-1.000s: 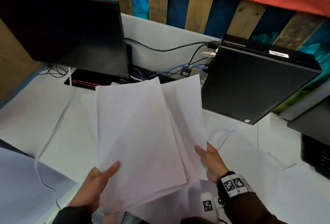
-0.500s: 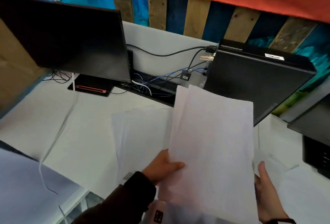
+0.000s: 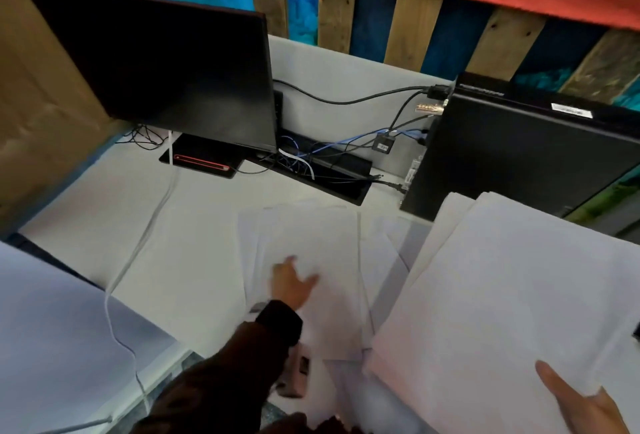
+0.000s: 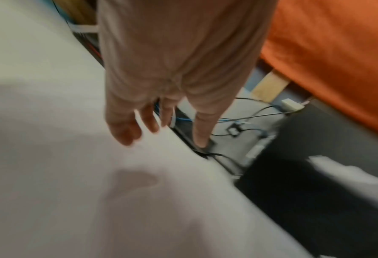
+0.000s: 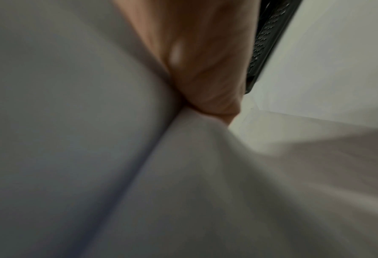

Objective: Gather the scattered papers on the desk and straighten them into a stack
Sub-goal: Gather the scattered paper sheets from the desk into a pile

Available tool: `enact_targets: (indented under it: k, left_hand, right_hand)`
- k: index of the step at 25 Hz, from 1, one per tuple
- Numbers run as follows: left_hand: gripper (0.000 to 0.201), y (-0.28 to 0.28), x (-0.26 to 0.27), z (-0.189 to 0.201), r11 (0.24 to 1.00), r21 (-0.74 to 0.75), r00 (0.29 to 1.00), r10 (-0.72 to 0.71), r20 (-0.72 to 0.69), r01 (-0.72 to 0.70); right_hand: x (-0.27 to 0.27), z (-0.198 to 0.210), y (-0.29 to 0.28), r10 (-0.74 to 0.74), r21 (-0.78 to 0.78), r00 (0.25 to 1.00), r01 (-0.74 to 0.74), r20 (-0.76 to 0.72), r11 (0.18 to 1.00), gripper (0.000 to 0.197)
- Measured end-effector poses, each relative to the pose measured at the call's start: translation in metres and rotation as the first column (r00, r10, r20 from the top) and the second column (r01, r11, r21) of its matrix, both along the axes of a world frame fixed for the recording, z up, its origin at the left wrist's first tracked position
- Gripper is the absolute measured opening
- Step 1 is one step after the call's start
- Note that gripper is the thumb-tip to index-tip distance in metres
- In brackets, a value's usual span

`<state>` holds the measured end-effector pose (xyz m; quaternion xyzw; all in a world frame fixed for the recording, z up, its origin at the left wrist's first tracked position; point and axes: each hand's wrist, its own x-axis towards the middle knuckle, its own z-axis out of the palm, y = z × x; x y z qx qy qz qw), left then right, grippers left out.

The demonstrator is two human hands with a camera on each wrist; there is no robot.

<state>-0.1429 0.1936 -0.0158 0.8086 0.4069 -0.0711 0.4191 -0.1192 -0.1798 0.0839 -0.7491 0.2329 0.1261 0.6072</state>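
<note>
A loose bundle of white papers [image 3: 512, 295] is held up at the right by my right hand [image 3: 585, 406], thumb on top at its near edge. The right wrist view shows that hand [image 5: 205, 73] gripping the sheets [image 5: 95, 139] close up, blurred. More white sheets [image 3: 311, 246] lie overlapping on the white desk [image 3: 194, 260] in the middle. My left hand [image 3: 292, 281] reaches over them with fingers spread and straight; in the left wrist view the hand [image 4: 161, 122] hovers just above the paper [image 4: 95, 174], holding nothing.
A black monitor [image 3: 166, 63] stands at the back left and a black computer case [image 3: 512, 153] at the back right, with a cable tray [image 3: 322, 174] between them. A white cable [image 3: 138, 260] runs down the desk. Another white sheet [image 3: 52, 329] lies at the near left.
My left hand has let go of the bundle and moved left over the sheets on the desk. My right hand has carried the bundle further right.
</note>
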Motion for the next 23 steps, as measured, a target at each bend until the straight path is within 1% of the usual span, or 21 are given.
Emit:
enact_targets:
  k: [1,2,3,4,6,7,8,9,10,11,12,13,15,17,18,20,21,23]
  left_hand:
    - [0.085,0.023,-0.004,-0.008,0.98,0.186,0.985,0.099,-0.141,-0.072]
    - [0.096,0.041,-0.007,-0.013,0.951,0.283,0.949,0.2,-0.246,-0.127]
    - [0.106,0.053,-0.009,-0.016,0.936,0.303,0.909,0.276,-0.313,-0.18]
    - [0.115,0.062,-0.009,-0.02,0.932,0.276,0.883,0.322,-0.342,-0.234]
    - [0.123,0.07,-0.005,-0.029,0.939,0.153,0.876,0.344,-0.337,-0.309]
    - [0.122,0.073,-0.002,-0.033,0.941,0.103,0.888,0.337,-0.312,-0.321]
    - [0.114,0.074,-0.002,-0.036,0.95,0.079,0.905,0.311,-0.291,-0.302]
    - [0.099,0.076,-0.003,-0.036,0.963,0.083,0.921,0.27,-0.28,-0.257]
    - [0.083,0.077,-0.005,-0.034,0.975,0.095,0.938,0.218,-0.268,-0.199]
    - [0.069,0.078,-0.008,-0.032,0.982,0.089,0.951,0.183,-0.247,-0.166]
    - [0.059,0.077,-0.011,-0.03,0.984,0.054,0.963,0.176,-0.202,-0.169]
    - [0.052,0.074,-0.015,-0.025,0.981,-0.003,0.972,0.192,-0.137,-0.195]
    - [0.04,0.07,-0.028,-0.009,0.968,-0.08,0.969,0.243,0.039,-0.239]
    - [0.029,0.064,-0.04,0.02,0.967,-0.163,0.949,0.226,0.218,-0.193]
    - [0.024,0.062,-0.048,0.038,0.966,-0.212,0.935,0.205,0.289,-0.147]
    - [0.017,0.051,-0.059,0.072,0.944,-0.327,0.913,0.157,0.376,-0.027]
    - [0.016,0.044,-0.059,0.085,0.926,-0.376,0.908,0.122,0.401,0.042]
    - [0.019,0.027,-0.051,0.097,0.875,-0.448,0.903,0.032,0.427,0.181]
  right_hand:
    - [0.0,0.002,0.0,-0.012,0.028,1.0,0.012,0.001,1.0,0.014]
    - [-0.001,0.005,0.0,-0.017,0.067,1.0,0.016,0.007,0.998,0.014]
    - [-0.002,0.008,0.0,-0.012,0.092,1.0,0.012,0.001,0.996,0.019]
    - [-0.001,0.007,-0.002,-0.022,0.104,1.0,0.021,0.004,0.994,0.025]
    - [-0.002,0.007,-0.001,-0.02,0.146,1.0,0.019,0.007,0.989,0.033]
    - [-0.003,0.006,0.003,-0.027,0.168,1.0,0.026,0.004,0.985,0.036]
    - [-0.004,0.004,0.007,-0.031,0.154,1.0,0.031,0.001,0.988,0.05]
    - [-0.005,-0.001,0.006,-0.025,0.156,1.0,0.024,0.008,0.987,0.062]
    - [-0.005,-0.005,0.005,-0.039,0.185,0.999,0.038,0.003,0.982,0.061]
    - [-0.005,-0.006,0.006,-0.05,0.237,0.999,0.049,-0.003,0.97,0.046]
    - [-0.006,-0.005,0.008,-0.042,0.285,0.999,0.039,0.005,0.958,0.028]
    - [-0.006,-0.006,0.009,-0.03,0.313,0.999,0.025,0.014,0.949,0.022]
    - [-0.004,-0.01,0.009,-0.011,0.312,1.0,0.007,0.012,0.95,0.03]
    - [-0.004,-0.009,0.008,0.002,0.313,1.0,-0.007,0.015,0.95,0.025]
    - [-0.003,-0.008,0.007,0.009,0.318,1.0,-0.006,-0.008,0.948,0.021]
    - [-0.002,-0.008,0.006,0.019,0.367,0.999,0.0,-0.047,0.93,0.018]
    - [-0.002,-0.005,0.008,0.04,0.415,0.998,-0.018,-0.045,0.91,0.017]
    - [-0.002,0.001,0.015,0.083,0.466,0.996,-0.065,-0.017,0.882,0.016]
